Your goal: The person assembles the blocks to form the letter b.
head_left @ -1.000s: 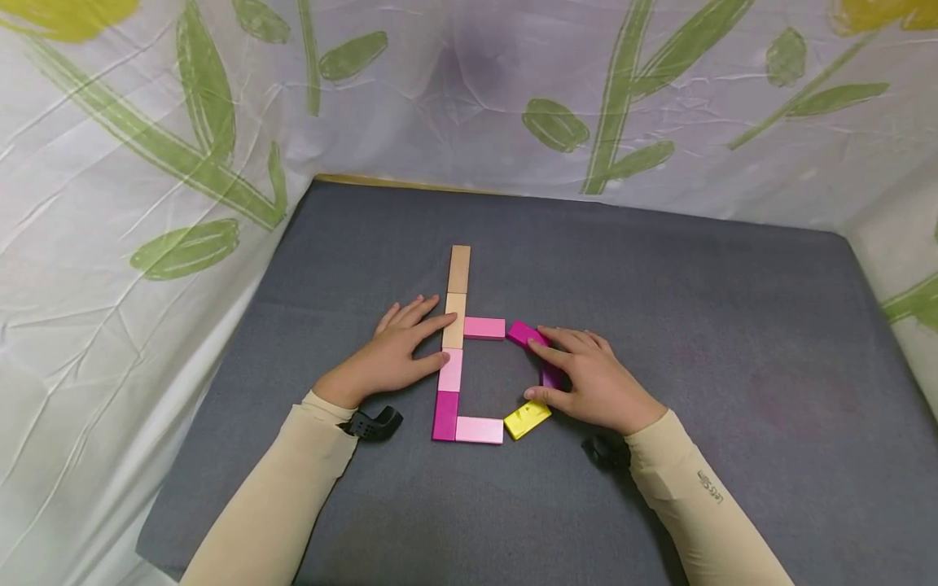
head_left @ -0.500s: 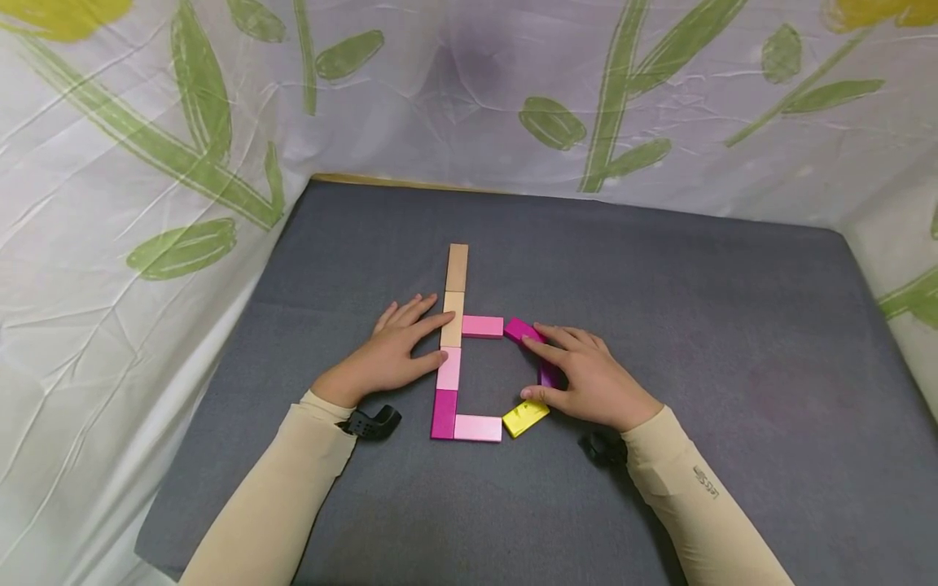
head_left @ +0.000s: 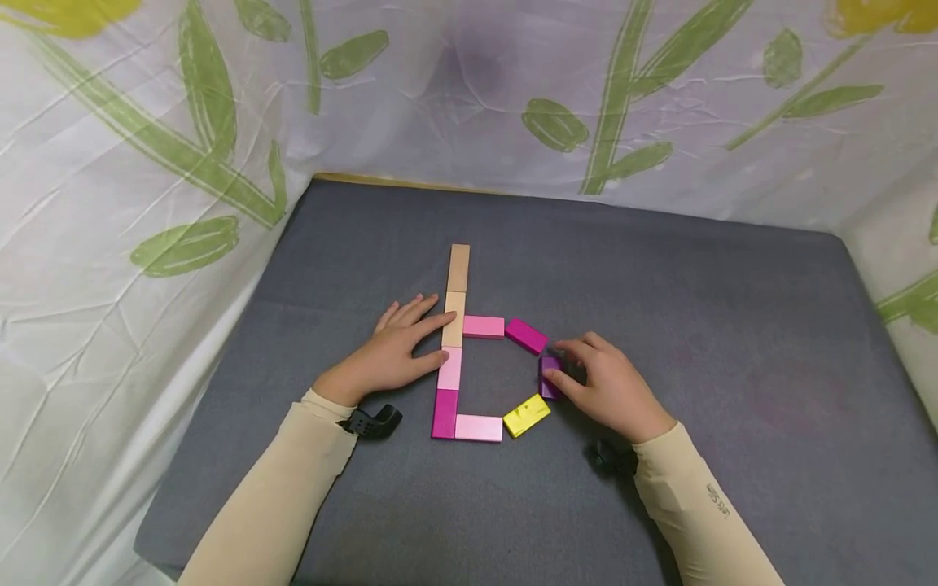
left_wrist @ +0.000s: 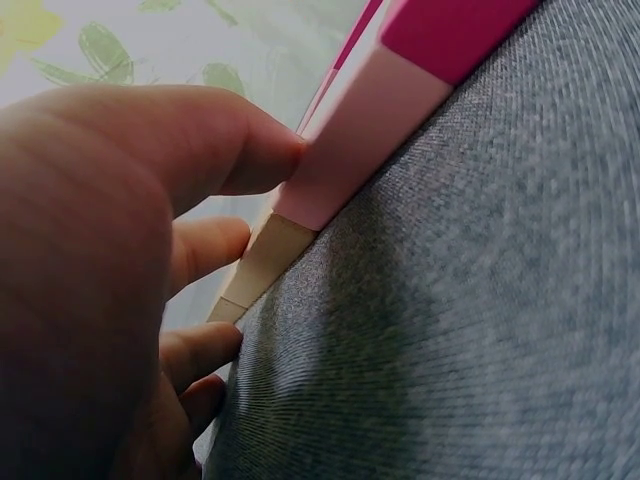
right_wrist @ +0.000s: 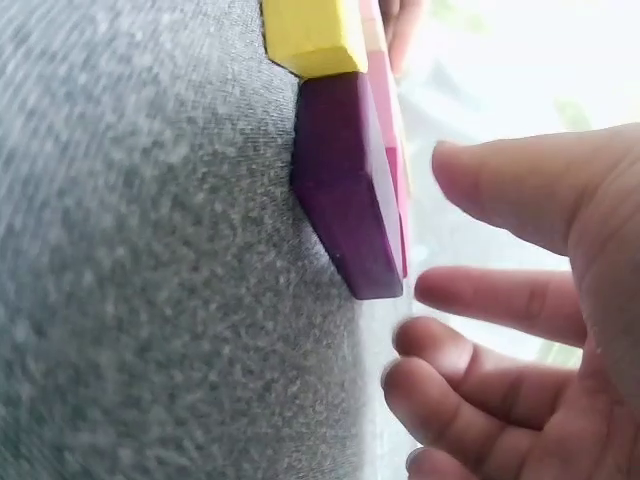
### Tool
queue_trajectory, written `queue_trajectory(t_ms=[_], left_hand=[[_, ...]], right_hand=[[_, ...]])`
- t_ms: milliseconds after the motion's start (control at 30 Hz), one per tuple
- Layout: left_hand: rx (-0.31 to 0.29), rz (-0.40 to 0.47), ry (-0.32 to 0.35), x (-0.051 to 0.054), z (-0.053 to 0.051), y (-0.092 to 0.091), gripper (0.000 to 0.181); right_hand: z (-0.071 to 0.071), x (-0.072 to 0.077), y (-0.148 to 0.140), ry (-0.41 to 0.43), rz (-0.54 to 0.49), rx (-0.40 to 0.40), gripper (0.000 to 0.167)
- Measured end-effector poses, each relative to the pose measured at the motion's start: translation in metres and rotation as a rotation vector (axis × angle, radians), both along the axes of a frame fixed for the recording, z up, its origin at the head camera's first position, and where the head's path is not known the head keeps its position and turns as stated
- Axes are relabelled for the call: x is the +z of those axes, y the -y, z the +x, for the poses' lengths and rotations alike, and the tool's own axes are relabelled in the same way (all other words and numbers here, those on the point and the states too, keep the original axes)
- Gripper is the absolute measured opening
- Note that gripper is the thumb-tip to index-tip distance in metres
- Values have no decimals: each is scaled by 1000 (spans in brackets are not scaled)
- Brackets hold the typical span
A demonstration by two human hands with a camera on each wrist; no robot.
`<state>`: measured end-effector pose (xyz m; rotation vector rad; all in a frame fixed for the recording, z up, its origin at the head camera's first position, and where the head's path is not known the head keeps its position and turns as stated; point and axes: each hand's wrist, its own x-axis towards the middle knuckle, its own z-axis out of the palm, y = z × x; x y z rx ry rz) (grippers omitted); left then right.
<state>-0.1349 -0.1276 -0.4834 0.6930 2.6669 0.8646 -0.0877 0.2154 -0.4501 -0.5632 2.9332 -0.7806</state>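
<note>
Wooden blocks lie flat in a lowercase "b" shape in the head view. My left hand (head_left: 384,354) rests along the upright column, index fingertip on the lower tan block (head_left: 453,332) and thumb on the pale pink block (head_left: 450,376). Its fingers are extended. My right hand (head_left: 615,389) hovers at the purple block (right_wrist: 345,190), thumb and fingers spread and apart from it in the right wrist view. That block sits between a magenta block (head_left: 526,334) and a yellow block (head_left: 526,416), touching the yellow one.
Another tan block (head_left: 458,268) tops the column; a magenta block (head_left: 444,415) ends it. A pink block (head_left: 484,327) and a light pink block (head_left: 479,428) branch rightward. Grey cloth (head_left: 733,366) covers the table, with a leaf-printed curtain (head_left: 454,122) behind.
My right hand has lifted off the upper magenta block and shifted slightly right, uncovering it and more of the purple block. The left hand stays in place.
</note>
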Motion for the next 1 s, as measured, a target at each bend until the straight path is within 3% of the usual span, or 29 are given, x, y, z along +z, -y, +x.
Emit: queue_trajectory(t_ms=[233,500,1000], left_hand=[[3,-6,1,1,1,0,67],[3,-9,2,3,1,0,66],[7,-9,5,2,0,0,67]], right_hand=[[-2,-6,0,44,-38,35,36],[-4,-8,-1,75,-41,69,62],[-4,-10,-1,88,-19,84,53]])
